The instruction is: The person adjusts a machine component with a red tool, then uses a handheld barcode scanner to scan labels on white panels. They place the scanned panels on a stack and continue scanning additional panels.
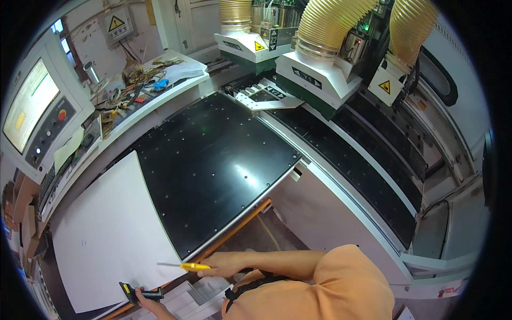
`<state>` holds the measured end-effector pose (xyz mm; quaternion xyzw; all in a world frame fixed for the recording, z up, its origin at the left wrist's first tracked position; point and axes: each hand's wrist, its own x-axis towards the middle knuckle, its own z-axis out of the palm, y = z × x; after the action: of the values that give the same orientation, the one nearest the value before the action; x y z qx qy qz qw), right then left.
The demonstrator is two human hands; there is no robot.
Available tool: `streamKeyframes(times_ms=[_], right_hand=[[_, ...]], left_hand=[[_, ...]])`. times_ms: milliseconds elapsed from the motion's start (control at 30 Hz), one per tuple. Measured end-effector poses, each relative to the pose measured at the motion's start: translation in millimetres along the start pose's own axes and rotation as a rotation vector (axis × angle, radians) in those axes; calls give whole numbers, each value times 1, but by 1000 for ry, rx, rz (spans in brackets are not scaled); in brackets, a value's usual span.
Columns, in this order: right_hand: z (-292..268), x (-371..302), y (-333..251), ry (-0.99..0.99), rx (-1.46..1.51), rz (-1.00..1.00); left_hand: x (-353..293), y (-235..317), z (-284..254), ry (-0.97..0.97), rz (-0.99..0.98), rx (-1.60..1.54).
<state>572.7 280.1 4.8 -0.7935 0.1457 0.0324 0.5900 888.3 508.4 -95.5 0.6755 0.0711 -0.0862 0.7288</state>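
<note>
My left hand [145, 297] is closed around a black and yellow handheld barcode scanner [127, 291] at the near edge of a large white panel [106, 229]. To its right, my right hand [224, 264] grips a yellow-handled tool [195, 266]. Its thin grey shaft or blade points left over the panel's near right corner; the exact kind is unclear. The panel lies flat on a black table dotted with small studs [213, 154] and covers its left part. Neither the scanner's face nor the fingertips of my right hand show clearly.
A control console [37, 114] with a lit screen stands left. Behind it, a cluttered bench [154, 85] holds tools and a blue tape measure [160, 84]. Machine heads with yellow ribbed hoses [325, 26] hang over the far bed. An orange bar [234, 226] runs along the table's near edge.
</note>
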Motion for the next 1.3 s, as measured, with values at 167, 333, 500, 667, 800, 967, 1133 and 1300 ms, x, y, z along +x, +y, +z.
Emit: streamKeyframes(times_ms=[167,333,500,667,800,967,1133,1300], right_hand=[[-23,-9,37,519,13,197],[-81,-46,78,1161,576,351],[-124,-101,117,2010,1156,-15],[-135,-151,143,2144,1254,-136],[-129,-144,142,1641,963,102],[-91,-79,120,1137,246,316],[-49,-39,50,416,241,461],[-6,-8,-14,69,133,381]], left_hand=[[-5,2,0,15,-30,23],[2,-9,2,56,32,-34],[21,-21,-4,-111,124,-75],[35,-35,-20,23,-95,-29],[33,-37,-23,63,62,-136],[22,-27,-6,-27,88,-120],[6,-10,-5,12,18,-137],[2,-3,-4,23,8,-120]])
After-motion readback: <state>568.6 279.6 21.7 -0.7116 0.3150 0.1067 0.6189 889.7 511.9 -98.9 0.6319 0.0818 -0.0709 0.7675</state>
